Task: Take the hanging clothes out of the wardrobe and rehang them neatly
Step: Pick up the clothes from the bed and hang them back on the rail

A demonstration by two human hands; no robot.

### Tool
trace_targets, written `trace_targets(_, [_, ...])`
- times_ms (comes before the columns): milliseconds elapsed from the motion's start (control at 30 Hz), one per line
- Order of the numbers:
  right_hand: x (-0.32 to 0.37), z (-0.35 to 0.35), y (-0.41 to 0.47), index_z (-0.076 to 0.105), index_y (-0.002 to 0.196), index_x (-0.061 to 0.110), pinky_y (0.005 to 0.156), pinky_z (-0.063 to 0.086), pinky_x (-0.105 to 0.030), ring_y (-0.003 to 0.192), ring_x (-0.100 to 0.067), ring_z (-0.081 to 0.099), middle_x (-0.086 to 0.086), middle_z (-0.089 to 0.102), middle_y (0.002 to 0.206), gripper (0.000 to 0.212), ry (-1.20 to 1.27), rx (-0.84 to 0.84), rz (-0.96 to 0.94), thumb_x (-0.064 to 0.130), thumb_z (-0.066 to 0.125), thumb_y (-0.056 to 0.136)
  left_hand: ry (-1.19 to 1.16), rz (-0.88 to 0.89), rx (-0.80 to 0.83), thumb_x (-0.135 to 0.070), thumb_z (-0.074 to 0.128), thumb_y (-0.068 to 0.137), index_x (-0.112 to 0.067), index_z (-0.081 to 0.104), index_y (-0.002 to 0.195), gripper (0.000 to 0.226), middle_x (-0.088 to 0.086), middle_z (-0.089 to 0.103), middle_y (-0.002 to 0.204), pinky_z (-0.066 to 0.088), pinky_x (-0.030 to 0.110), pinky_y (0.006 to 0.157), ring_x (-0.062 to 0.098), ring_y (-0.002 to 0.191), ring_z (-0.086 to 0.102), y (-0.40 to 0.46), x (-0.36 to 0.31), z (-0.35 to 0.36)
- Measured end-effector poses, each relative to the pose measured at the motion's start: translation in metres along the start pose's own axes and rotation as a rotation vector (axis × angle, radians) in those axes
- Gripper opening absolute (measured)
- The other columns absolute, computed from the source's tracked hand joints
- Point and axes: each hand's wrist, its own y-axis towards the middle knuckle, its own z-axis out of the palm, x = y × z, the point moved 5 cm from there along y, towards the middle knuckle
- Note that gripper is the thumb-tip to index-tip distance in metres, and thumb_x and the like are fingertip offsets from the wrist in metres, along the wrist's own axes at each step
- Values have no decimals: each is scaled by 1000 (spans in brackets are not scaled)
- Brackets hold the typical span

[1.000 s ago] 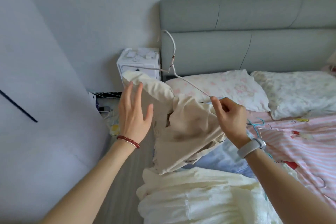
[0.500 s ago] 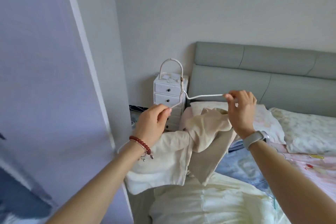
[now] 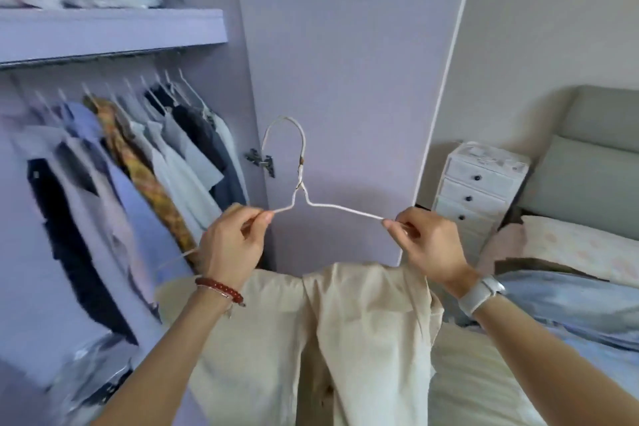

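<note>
Wardrobe rail [image 3: 114,57], at 10 o'clock: approx. a dozen hung garments [image 3: 145,162] on white hangers, bunched toward the rail's right end, image blurred. Shelf [image 3: 110,29] above carries bagged items, not identifiable.

Left hand [image 3: 230,242]: fingers pinch the left shoulder of the white wire hanger [image 3: 301,180]. Hook upright, at 12 o'clock from the hands, in front of the lilac wardrobe door [image 3: 345,45].

Cream garment [image 3: 339,339], centre, 6 o'clock: draped over the hanger's lower bar, hanging down betw. both forearms, folds fairly even.

Right hand [image 3: 428,245]: pinches the right shoulder of the hanger. Hands well apart, both clamped on wire.

Bed [image 3: 570,304] and small white drawer unit [image 3: 480,183] at 3 o'clock.

Assessment: step in hand is rehanging; garment is on hanger, not yet on rail. Next move needs the hanger swung toward 10 o'clock, hook lifted over the rail at a gap, w/o dislodging the drape.
</note>
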Motion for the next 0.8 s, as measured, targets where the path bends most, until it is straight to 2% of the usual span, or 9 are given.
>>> trace_targets(100, [71,50,8,63,66,12,42,33,-16,36,-14,44,5,46,40,36,113,102,-198,40,49,83,64,-31,-172,-29,55,82,-5,68,73,29,6,60,69,43,32,63,23,64,58,-14,43,-68])
trace_targets(167, [118,78,13,66,70,12,42,28,-12,31,-15,41,5,43,36,32,177,158,-337,35,47,84,137,-63,-262,-27,54,83,-4,69,74,29,12,62,71,49,42,68,29,65,59,-22,69,-108])
trace_targets(233, [163,105,15,68,72,11,39,33,-14,30,-20,43,2,45,36,30,246,214,-455,28,47,85,217,-136,-337,-33,49,83,-4,70,78,36,15,64,77,47,52,75,33,72,60,-27,94,-145])
trace_targets(300, [204,130,22,69,73,9,37,40,-20,33,-24,47,-1,51,39,26,332,258,-489,23,50,85,290,-215,-406,-36,50,84,-5,71,83,37,15,66,84,43,55,84,34,82,60,-29,118,-181])
trace_targets(400, [264,163,37,69,70,9,38,36,-22,36,-19,48,-1,50,39,26,464,262,-494,24,52,82,456,-357,-487,-28,59,88,-10,72,92,22,14,67,98,36,52,96,34,99,56,-26,153,-230])
trace_targets(500, [316,206,49,67,71,8,45,36,-32,49,-18,48,-3,53,43,23,574,343,-483,22,55,85,527,-495,-569,-25,57,90,-12,67,106,24,13,60,114,32,47,100,35,110,49,-20,178,-271])
trace_targets(567, [344,245,60,66,76,9,48,34,-30,49,-16,46,-1,51,47,20,621,452,-414,19,56,89,567,-456,-624,-28,49,88,-11,62,113,33,13,55,119,32,46,99,35,113,46,-12,182,-291])
trace_targets(667, [380,300,80,67,81,9,50,29,-28,52,-13,44,10,44,48,23,680,554,-306,21,50,92,707,-319,-662,-26,47,83,-8,55,120,42,16,50,125,31,49,96,36,118,42,12,182,-317])
trace_targets(800, [412,352,115,64,79,1,52,33,-30,56,-21,48,2,49,49,28,764,542,-116,20,48,92,918,-182,-614,-18,55,83,-9,48,130,48,22,37,140,28,56,101,42,130,31,59,191,-334])
